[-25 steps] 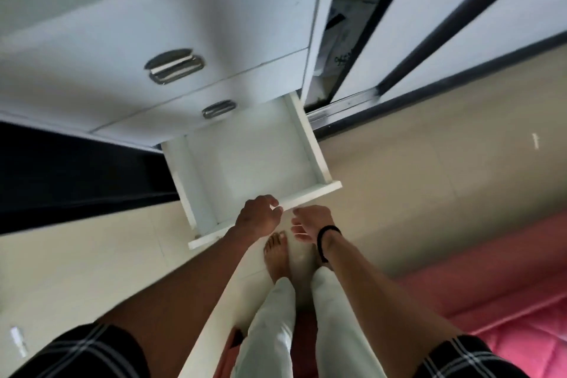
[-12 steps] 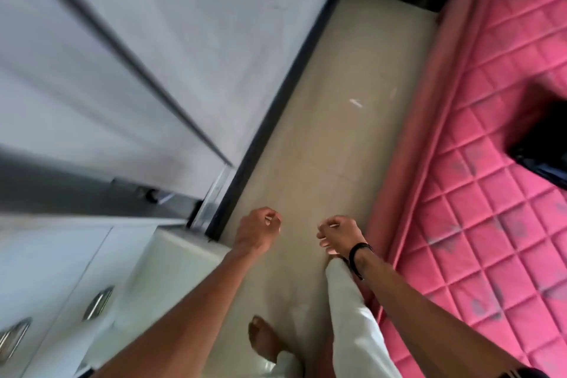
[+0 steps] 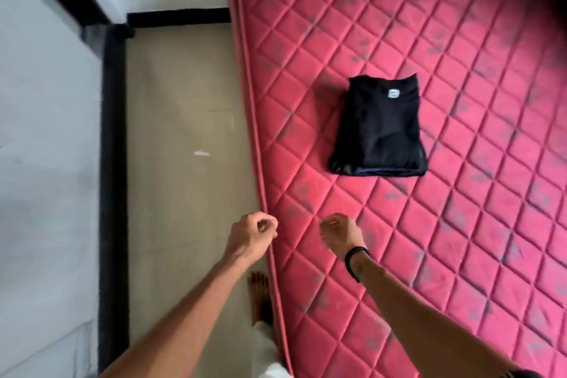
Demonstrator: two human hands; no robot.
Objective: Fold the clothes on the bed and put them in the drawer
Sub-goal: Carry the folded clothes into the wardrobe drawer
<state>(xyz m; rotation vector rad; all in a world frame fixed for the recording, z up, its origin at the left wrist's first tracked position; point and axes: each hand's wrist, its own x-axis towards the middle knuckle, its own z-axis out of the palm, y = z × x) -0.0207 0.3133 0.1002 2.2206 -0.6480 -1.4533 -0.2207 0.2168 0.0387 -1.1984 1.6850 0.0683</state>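
**Back at the bed, one folded shirt left to carry**

While the open white drawer filled the view a second ago, the person has since turned away from it, and the pink quilted mattress (image 3: 429, 224) now takes up the right side of the scene. A black T-shirt folded into a neat rectangle (image 3: 379, 129) lies flat on it, further away than both hands and well apart from them, collar label up. The left hand (image 3: 252, 235) hangs above the mattress edge with its fingers loosely curled around nothing; the right hand (image 3: 340, 235), a black band at its wrist, hovers above the near part of the mattress, equally curled and holding nothing. A beige tiled floor (image 3: 184, 132) runs along the left. Folding looks finished; judging by this, the reach forward and the lift come next, then the carry back to the drawer, which is now out of sight.
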